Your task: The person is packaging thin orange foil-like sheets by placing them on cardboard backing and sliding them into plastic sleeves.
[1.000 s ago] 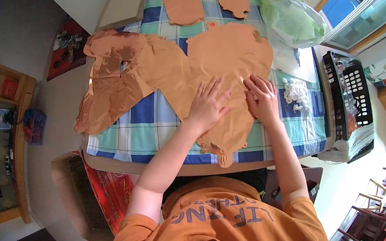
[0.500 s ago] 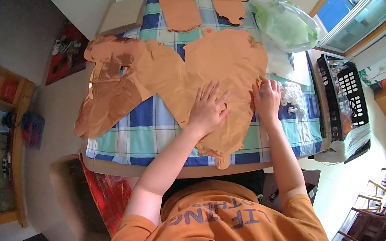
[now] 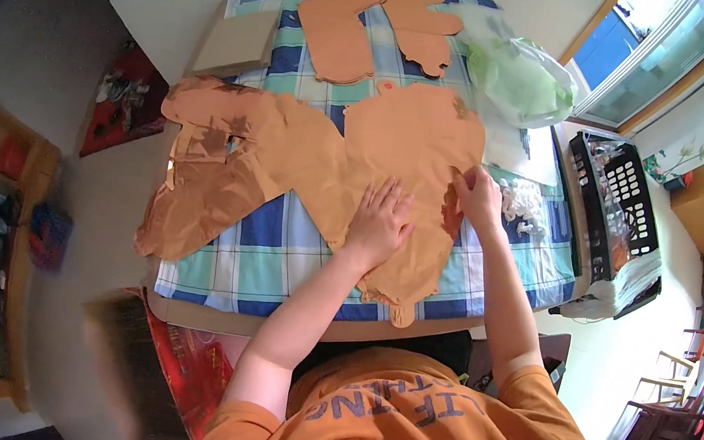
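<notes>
A flat, copper-coloured foil balloon [image 3: 411, 129] with a rounded outline lies on the checked cloth in front of me. My left hand [image 3: 380, 224] rests flat on its middle, fingers spread. At its right edge my right hand [image 3: 478, 198] pinches the foil, and a shiny, darker fold [image 3: 451, 212] shows just below the fingertips. A small tab [image 3: 402, 315] sticks out at the near end. To the left spreads another creased, glossy foil piece [image 3: 277, 141]; I cannot tell whether it is joined to the first.
Flat orange foil shapes [image 3: 338, 40] lie at the far side of the checked cloth [image 3: 265, 221], beside a cardboard piece [image 3: 238, 41]. A pale green plastic bag [image 3: 522, 86] and a white tangle [image 3: 523, 205] sit at the right. Beyond the table edge stands a black crate [image 3: 630, 184].
The foil's right edge is now lifted and folded at my right hand, baring a darker, shiny patch. My left hand stays flat on the foil. The whole view has shifted slightly.
</notes>
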### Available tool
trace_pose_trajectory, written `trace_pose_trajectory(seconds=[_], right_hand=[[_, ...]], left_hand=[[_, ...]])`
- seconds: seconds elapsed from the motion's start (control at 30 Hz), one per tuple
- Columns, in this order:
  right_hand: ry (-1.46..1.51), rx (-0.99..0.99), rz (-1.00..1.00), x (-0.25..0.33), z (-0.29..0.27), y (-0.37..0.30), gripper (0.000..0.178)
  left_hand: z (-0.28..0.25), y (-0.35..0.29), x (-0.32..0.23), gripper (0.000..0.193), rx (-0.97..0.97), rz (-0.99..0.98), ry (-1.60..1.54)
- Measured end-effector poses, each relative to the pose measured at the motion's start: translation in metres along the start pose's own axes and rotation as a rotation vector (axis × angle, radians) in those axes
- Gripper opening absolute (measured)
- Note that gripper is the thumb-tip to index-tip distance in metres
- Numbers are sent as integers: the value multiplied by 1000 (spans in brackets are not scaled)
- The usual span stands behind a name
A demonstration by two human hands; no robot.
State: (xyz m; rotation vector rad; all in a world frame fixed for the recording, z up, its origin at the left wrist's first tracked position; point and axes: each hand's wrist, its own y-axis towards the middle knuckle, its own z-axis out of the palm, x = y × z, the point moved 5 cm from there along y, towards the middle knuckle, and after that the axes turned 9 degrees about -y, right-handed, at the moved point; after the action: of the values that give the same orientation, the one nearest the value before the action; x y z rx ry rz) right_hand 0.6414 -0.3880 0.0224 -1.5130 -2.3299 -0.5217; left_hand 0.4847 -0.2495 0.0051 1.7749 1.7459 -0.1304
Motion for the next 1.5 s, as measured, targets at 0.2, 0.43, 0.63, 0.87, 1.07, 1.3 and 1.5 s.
trace_pose_trajectory(seconds=[0.2,0.43,0.63,0.87,1.07,1.3,1.5], right_hand=[[1042,251,86,4,27,-17,28],[-138,-41,-511,20,30,-51,55],[-147,5,-611,47,21,-59,48],[-153,34,-606,42,22,-60,46],[-170,1,-659,47,24,-61,42],[-141,-38,-630,50,20,-57,39],[167,-88,-24,29,9,48,26]], left_hand=[[4,-3,1,49,3,-1,6],[4,-2,2,51,8,-13,-14],[-5,0,-3,45,-109,9,-17],[-44,19,-12,23,-390,41,-351],[-2,48,8,34,-210,65,-25],[16,49,29,43,-30,-124,25],[18,46,33,48,82,-153,121]])
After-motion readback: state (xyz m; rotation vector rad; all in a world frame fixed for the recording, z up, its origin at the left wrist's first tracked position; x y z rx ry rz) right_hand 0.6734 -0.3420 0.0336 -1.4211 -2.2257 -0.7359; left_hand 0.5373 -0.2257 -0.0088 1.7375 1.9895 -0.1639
